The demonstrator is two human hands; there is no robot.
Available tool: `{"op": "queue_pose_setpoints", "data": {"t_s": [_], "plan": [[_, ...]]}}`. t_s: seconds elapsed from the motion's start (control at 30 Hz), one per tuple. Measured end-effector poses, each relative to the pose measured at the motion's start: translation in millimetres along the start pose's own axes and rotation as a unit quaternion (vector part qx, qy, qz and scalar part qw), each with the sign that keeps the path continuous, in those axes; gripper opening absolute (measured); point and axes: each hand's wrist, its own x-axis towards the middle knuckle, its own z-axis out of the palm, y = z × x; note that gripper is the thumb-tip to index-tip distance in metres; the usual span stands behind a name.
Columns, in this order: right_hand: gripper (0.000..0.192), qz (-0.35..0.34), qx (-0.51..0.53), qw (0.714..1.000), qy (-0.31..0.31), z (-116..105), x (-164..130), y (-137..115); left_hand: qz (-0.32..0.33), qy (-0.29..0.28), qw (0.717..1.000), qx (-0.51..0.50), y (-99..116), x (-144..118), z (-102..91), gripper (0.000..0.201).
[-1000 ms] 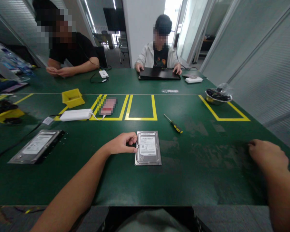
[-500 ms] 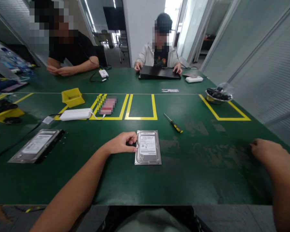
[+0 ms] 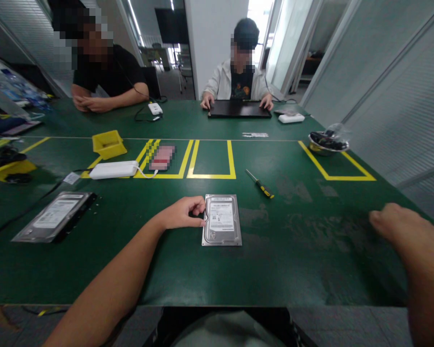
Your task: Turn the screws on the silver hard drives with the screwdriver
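A silver hard drive [image 3: 221, 219] with a white label lies flat on the green table in front of me. At its left edge rests my left hand [image 3: 184, 212], fingers curled and thumb against the casing. Far off to the right, my right hand [image 3: 407, 226] is closed above the table; its fingertips are mostly hidden, so I cannot make out what is in them. A black-and-yellow screwdriver [image 3: 264, 189] lies beyond the drive to its right. Another hard drive [image 3: 56, 217] sits at the left, with tiny bits beside it.
Yellow tape marks [image 3: 233, 159] cross the middle. Around them are a yellow bin [image 3: 109, 144], a white power strip [image 3: 114, 170], a blurred-out pink item [image 3: 162, 158] and a bowl of dark parts [image 3: 327, 143]. Two people sit opposite, one holding a black panel [image 3: 238, 109].
My right hand has shifted slightly left and up. My left hand and the hard drive stay put. Across the table, the person's black panel has tipped flatter.
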Motion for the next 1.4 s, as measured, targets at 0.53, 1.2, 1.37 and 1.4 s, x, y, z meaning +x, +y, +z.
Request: {"op": "queue_pose_setpoints", "data": {"t_s": [0.53, 1.2, 1.37, 1.4], "plan": [[0.02, -0.52, 0.353, 0.778, 0.001, -76, -162, -173, -0.013, 0.014, 0.997, -0.072, 2, 0, 2.0, 0.035], [0.023, -0.52, 0.523, 0.664, -0.123, -41, -176, -215, 0.199, 0.287, 0.924, 0.157, 56, 11, 44.5, 0.012], [0.028, -0.496, 0.578, 0.625, -0.172, -37, -178, -214, 0.24, 0.228, 0.937, 0.115, 68, 17, 57.9, 0.011], [0.028, -0.49, 0.589, 0.615, -0.187, -36, -178, -213, 0.247, 0.229, 0.936, 0.105, 69, 17, 59.5, 0.011]]}}
